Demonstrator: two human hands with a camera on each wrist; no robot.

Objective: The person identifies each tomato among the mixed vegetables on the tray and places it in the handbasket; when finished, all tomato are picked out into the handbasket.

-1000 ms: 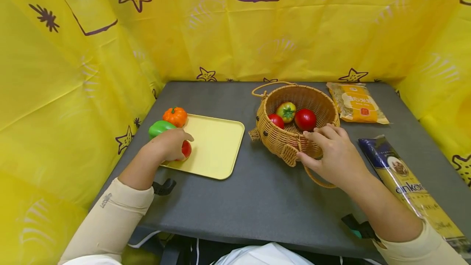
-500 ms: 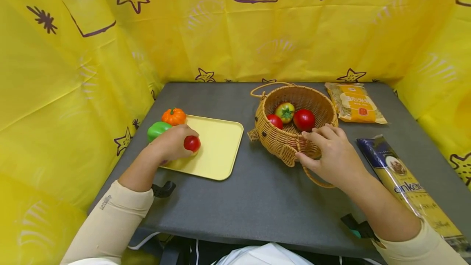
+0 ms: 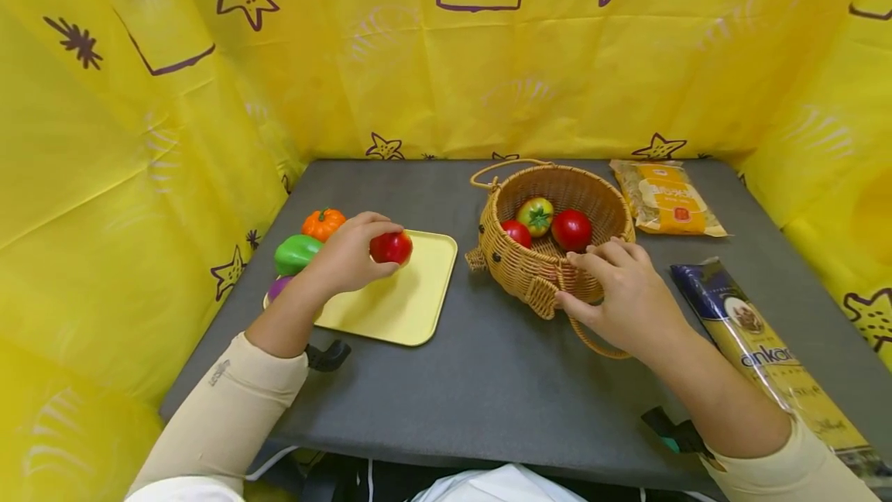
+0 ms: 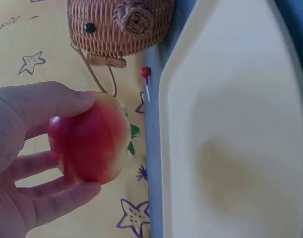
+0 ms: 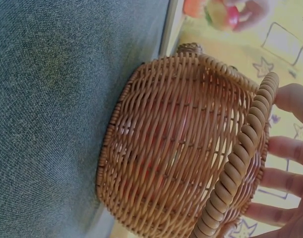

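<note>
My left hand (image 3: 354, 254) grips a red tomato (image 3: 391, 247) above the yellow tray (image 3: 411, 320). In the left wrist view the tomato (image 4: 91, 141) shows a pale yellowish side and green leaves, with thumb and fingers curled round it. My right hand (image 3: 627, 293) holds the near right rim of a wicker basket (image 3: 519, 273) shaped like an animal. Inside the basket lie a red tomato-like ball (image 3: 572, 230), a yellow-green tomato (image 3: 535, 216) and another red one (image 3: 516, 233). The right wrist view shows the fingers at the rim beside the twisted handle (image 5: 235, 168).
An orange toy pumpkin (image 3: 324, 224), a green pepper-like vegetable (image 3: 296, 254) and a purple piece (image 3: 279, 287) sit at the tray's left side. At the right lie an orange-labelled food packet (image 3: 672, 200) and a long pasta packet (image 3: 766, 355). Yellow cloth (image 3: 460, 84) surrounds the grey table.
My left hand has lifted the tomato and carried it right and away from me over the tray, uncovering the purple piece. The right hand stays on the basket rim.
</note>
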